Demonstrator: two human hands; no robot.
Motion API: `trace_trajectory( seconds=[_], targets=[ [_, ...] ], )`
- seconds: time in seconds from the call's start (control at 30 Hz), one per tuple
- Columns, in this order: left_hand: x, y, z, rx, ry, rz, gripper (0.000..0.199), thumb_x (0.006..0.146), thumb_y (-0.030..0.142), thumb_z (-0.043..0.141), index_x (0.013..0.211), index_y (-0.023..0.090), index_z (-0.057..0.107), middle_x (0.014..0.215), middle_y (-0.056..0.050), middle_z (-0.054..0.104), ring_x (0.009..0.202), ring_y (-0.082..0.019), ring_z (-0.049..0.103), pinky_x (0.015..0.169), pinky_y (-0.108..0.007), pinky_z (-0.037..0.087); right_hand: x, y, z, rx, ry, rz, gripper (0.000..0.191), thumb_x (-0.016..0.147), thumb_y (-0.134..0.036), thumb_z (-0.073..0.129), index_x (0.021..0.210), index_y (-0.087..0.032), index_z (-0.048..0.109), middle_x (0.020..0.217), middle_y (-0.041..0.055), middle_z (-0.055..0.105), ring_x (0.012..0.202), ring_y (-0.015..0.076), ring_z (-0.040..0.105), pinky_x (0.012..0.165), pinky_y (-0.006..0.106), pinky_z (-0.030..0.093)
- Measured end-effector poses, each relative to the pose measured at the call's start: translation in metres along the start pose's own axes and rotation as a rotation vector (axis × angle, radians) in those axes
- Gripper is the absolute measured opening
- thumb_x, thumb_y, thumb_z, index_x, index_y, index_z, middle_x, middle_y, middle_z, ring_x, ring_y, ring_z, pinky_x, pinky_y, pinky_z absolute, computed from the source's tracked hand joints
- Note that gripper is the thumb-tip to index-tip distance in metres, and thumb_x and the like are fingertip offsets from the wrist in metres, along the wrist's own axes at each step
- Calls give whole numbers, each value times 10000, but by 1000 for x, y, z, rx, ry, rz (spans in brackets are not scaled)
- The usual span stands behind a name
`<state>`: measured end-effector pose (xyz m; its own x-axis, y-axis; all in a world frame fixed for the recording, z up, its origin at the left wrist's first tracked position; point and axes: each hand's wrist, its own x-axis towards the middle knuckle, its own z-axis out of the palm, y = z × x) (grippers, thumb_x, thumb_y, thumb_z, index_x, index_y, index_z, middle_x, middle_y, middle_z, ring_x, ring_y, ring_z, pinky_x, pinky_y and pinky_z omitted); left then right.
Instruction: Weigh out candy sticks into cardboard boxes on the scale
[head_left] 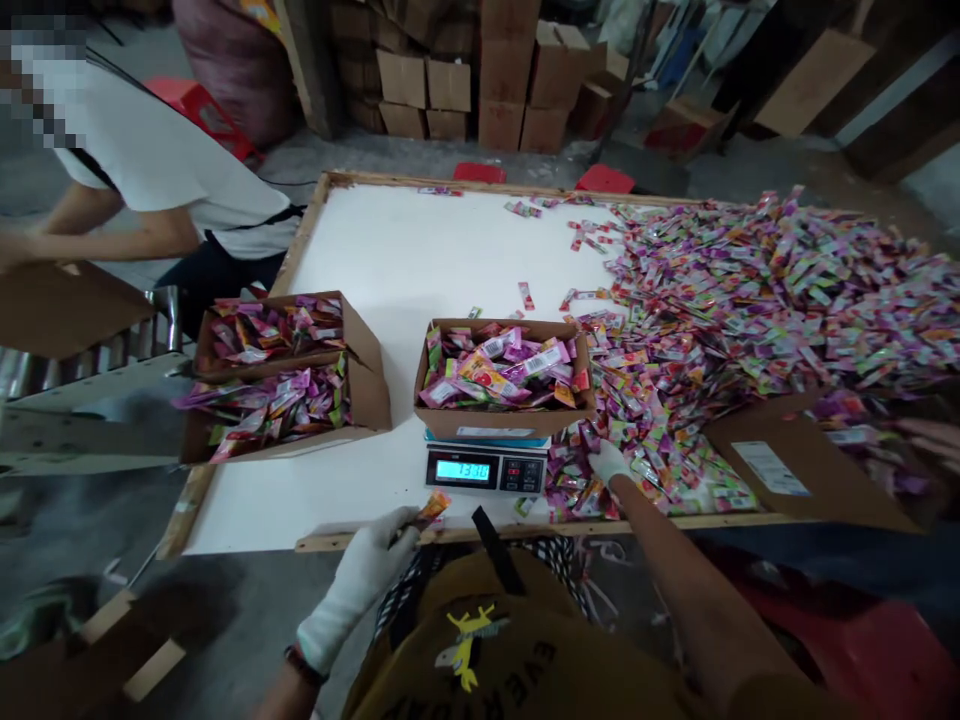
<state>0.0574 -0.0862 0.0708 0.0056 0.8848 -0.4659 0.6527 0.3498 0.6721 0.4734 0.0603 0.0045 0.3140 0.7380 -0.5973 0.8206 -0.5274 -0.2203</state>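
Note:
My left hand (375, 560), in a white glove, is closed around a small orange packet (433, 508) by the table's front edge. My right hand (609, 463), also gloved, reaches into the near edge of a heap of small shiny packets (675, 350); its fingers are partly hidden there. Between and beyond my hands, a digital scale (486, 470) with a lit display bears an open cardboard box (504, 420) filled with purple, green and orange packets.
Two filled boxes (367, 390) stand at the table's left. A person in a white shirt (165, 150) handles a carton (67, 305) on a roller conveyor (97, 375). Another person's hand (934, 435) is at the right, near a tilted box (795, 465). A wooden rim edges the table (420, 250).

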Motion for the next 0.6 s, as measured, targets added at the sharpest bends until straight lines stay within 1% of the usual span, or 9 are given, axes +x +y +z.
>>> trace_trajectory(
  seconds=[0.07, 0.13, 0.23, 0.27, 0.33, 0.4, 0.47, 0.53, 0.6],
  targets=[
    [-5, 44, -22, -27, 0, 142, 340, 896, 406, 517, 1010, 239, 790, 1023, -64, 840, 948, -272, 765, 878, -354, 590, 10, 4, -19, 13, 8, -28, 228, 705, -184, 703, 931, -205, 689, 917, 101, 736, 1028, 288, 708, 904, 335, 528],
    [-4, 89, -50, -7, 101, 306, 309, 902, 414, 545, 971, 248, 797, 989, -64, 830, 897, -277, 759, 842, -357, 597, 17, 7, -52, 34, 41, -76, 83, 733, -209, 682, 791, -215, 623, 834, 73, 702, 979, 269, 683, 879, 323, 518],
    [17, 145, -85, 131, 272, 499, 279, 902, 449, 608, 979, 265, 803, 1002, -76, 808, 889, -304, 748, 865, -388, 597, 6, 3, -119, 69, 112, -163, 174, 781, -297, 662, 720, -240, 509, 726, 21, 622, 866, 230, 629, 804, 313, 496],
    [28, 160, -91, 188, 335, 529, 293, 902, 449, 618, 1026, 260, 806, 1032, -84, 802, 908, -319, 747, 893, -414, 594, -5, -4, -141, 96, 121, -230, 202, 797, -339, 658, 737, -245, 491, 704, 3, 593, 811, 215, 605, 766, 312, 483],
    [50, 185, -94, 284, 426, 554, 353, 901, 411, 629, 1163, 237, 789, 1168, -104, 785, 969, -353, 749, 941, -476, 586, -35, -28, -181, 176, 113, -459, 254, 824, -420, 658, 791, -249, 473, 696, -28, 558, 713, 182, 544, 703, 305, 444],
    [64, 202, -89, 335, 443, 574, 424, 897, 361, 642, 1285, 223, 743, 1365, -119, 721, 1053, -381, 742, 959, -508, 582, -69, -67, -207, 228, 107, -759, 292, 835, -449, 672, 817, -246, 463, 724, -38, 561, 682, 159, 505, 694, 301, 415],
    [66, 208, -81, 333, 433, 606, 457, 903, 351, 652, 1339, 224, 705, 1513, -122, 631, 1169, -393, 712, 995, -509, 575, -99, -112, -216, 169, 118, -983, 268, 828, -406, 684, 805, -232, 481, 766, -22, 593, 716, 156, 520, 729, 302, 420],
    [59, 202, -76, 286, 455, 637, 418, 931, 385, 629, 1309, 222, 706, 1521, -123, 616, 1273, -375, 666, 1055, -490, 558, -117, -150, -214, 74, 103, -1114, 207, 802, -354, 702, 855, -208, 566, 847, 11, 653, 774, 171, 567, 771, 314, 454],
    [47, 183, -76, 216, 522, 630, 368, 949, 430, 603, 1223, 217, 725, 1442, -128, 654, 1294, -342, 648, 1084, -456, 544, -118, -168, -206, 83, 125, -1154, 321, 790, -364, 731, 1037, -175, 651, 1025, 71, 713, 869, 203, 629, 828, 342, 501]
  ],
)
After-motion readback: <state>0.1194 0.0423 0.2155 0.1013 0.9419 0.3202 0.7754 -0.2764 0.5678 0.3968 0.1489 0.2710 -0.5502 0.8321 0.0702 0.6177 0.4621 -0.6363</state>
